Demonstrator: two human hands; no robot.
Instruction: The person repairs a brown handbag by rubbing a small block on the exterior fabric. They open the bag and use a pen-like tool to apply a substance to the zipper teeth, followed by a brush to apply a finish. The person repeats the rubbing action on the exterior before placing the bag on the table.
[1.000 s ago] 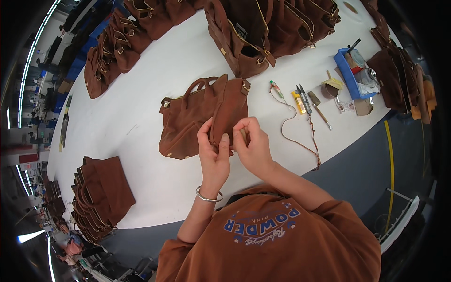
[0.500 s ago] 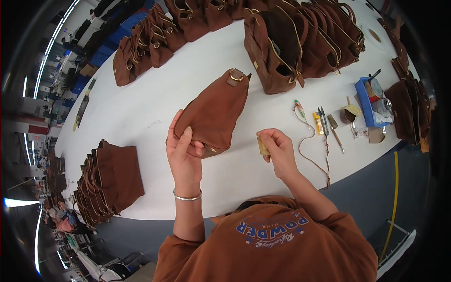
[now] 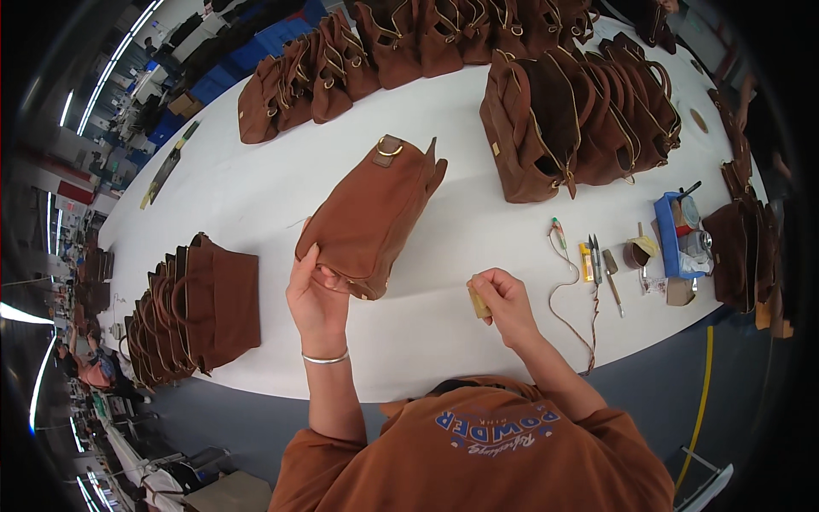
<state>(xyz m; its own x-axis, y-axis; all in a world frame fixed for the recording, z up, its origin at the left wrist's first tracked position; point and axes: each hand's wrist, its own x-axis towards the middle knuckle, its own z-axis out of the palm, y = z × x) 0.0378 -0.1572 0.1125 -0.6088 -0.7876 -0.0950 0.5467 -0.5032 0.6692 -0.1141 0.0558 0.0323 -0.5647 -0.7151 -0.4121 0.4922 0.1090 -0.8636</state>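
A brown suede bag (image 3: 371,218) lies tilted on the white table (image 3: 256,188), its metal ring pointing away from me. My left hand (image 3: 314,294) grips the bag's near bottom corner. A silver bracelet sits on that wrist. My right hand (image 3: 502,303) is apart from the bag, to its right. Its fingers are closed on a small tan block (image 3: 478,300).
Upright brown bags (image 3: 580,111) crowd the far right, and another row (image 3: 316,68) runs along the far edge. Flat folded bags (image 3: 192,311) are stacked at my left. Small tools (image 3: 597,260), a cord (image 3: 567,290) and a blue tray (image 3: 678,235) lie to the right.
The bag was turned over from its handle side and swung to the left. My right hand came off it and now holds the tan block lower on the table.
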